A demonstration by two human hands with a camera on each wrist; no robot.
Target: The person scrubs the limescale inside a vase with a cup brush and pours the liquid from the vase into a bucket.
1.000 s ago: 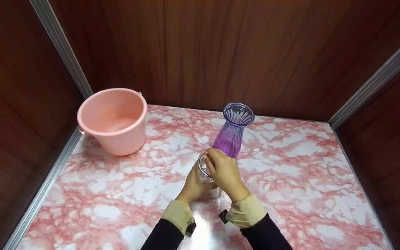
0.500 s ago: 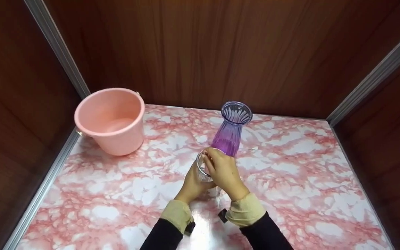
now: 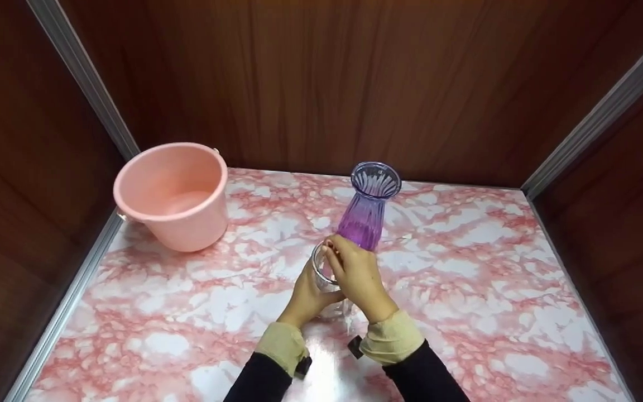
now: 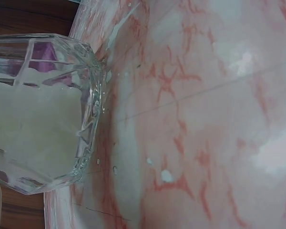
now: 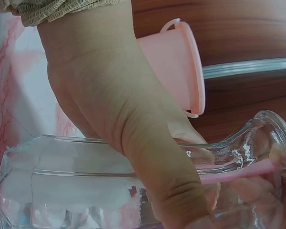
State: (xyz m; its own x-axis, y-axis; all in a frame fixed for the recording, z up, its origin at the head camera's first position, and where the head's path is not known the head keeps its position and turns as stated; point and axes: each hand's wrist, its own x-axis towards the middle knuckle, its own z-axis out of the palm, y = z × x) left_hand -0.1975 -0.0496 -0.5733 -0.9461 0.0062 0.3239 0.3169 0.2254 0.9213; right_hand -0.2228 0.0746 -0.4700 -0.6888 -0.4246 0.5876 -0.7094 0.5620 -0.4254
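Note:
My left hand [image 3: 306,296] grips a clear glass vase [image 3: 325,286] around its side, the mouth facing up towards me. My right hand [image 3: 360,276] is at the rim with curled fingers reaching into the mouth. In the right wrist view, the left hand [image 5: 128,119] wraps the faceted vase [image 5: 245,148]. Inside runs a pink handle [image 5: 238,175], apparently of a sponge brush, which the right fingers seem to pinch. A pale block, likely its sponge head, fills the lower vase in the left wrist view [image 4: 38,126]. The right fingertips are partly hidden.
A purple ribbed glass vase [image 3: 363,218] stands just beyond my hands. At the back left is a pink bucket [image 3: 196,229]. Small pale drops [image 4: 167,175] dot the marbled tabletop [image 3: 466,312]. Brown panels [image 3: 310,84] wall off the back and both sides.
Both hands keep their hold on the vase and in its mouth, with hardly any visible motion. The whole head view has shifted slightly, so things sit a little further left.

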